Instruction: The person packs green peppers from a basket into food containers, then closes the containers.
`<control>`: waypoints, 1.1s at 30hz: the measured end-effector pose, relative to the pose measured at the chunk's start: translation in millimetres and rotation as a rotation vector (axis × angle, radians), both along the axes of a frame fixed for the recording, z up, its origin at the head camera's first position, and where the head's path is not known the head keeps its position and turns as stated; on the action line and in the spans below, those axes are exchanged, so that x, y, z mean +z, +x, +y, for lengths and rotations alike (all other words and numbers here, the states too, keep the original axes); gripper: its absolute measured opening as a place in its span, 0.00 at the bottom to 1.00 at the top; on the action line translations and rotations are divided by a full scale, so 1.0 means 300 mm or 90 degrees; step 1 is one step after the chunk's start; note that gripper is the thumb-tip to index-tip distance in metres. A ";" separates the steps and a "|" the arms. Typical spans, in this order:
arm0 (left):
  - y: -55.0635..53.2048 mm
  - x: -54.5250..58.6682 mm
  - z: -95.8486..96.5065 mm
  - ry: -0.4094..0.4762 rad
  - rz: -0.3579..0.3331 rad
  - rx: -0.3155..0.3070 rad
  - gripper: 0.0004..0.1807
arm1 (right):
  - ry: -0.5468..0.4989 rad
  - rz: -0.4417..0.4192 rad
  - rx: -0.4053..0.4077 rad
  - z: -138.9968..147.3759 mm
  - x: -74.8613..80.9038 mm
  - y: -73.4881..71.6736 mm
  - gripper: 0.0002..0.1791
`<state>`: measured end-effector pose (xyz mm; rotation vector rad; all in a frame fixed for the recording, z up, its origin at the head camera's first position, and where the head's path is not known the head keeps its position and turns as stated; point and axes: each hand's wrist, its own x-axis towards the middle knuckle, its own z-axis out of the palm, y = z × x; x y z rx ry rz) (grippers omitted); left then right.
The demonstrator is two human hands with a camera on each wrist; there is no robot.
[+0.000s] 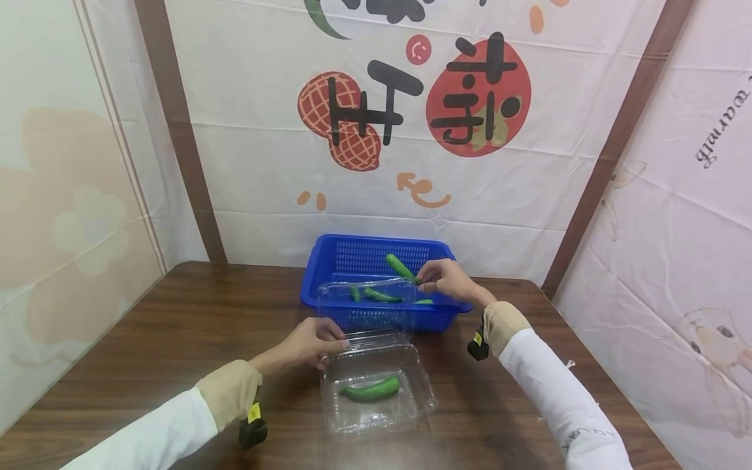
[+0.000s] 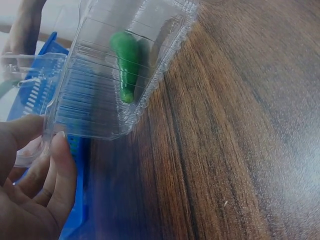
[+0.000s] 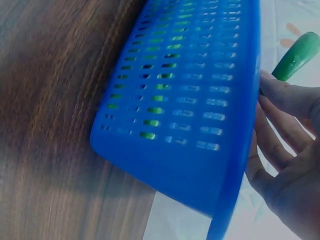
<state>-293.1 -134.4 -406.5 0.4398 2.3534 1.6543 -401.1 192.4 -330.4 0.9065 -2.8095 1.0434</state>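
Note:
My left hand [image 1: 311, 341] pinches the hinge side of a clear plastic clamshell box [image 1: 425, 385] between thumb and fingers. The box's lid stands open toward the basket, and one long green pepper [image 1: 371, 390] lies in its base. Over the blue plastic basket [image 1: 376, 240], my right hand [image 1: 448, 279] pinches another green pepper [image 1: 401, 266] by one end, its other end pointing up and left. In the right wrist view that pepper [image 3: 299, 54] shows above the basket's rim, its lower end hidden by the fingers and rim.
Several more green peppers [image 1: 382, 296] lie inside the basket, partly seen through the clear lid. The basket stands at the back of the brown wooden table [image 1: 247, 313], close to a printed cloth backdrop [image 1: 258, 170]. Cloth walls also rise on both sides.

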 end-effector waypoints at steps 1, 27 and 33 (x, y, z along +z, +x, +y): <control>0.000 0.002 0.000 -0.002 0.000 0.001 0.15 | -0.007 0.002 0.001 0.000 0.003 0.002 0.09; 0.002 0.009 0.002 -0.017 0.004 0.005 0.17 | -0.103 0.077 0.045 0.043 0.133 0.130 0.10; 0.002 0.013 0.004 -0.023 -0.007 0.010 0.16 | -0.062 0.109 0.093 0.063 0.135 0.174 0.09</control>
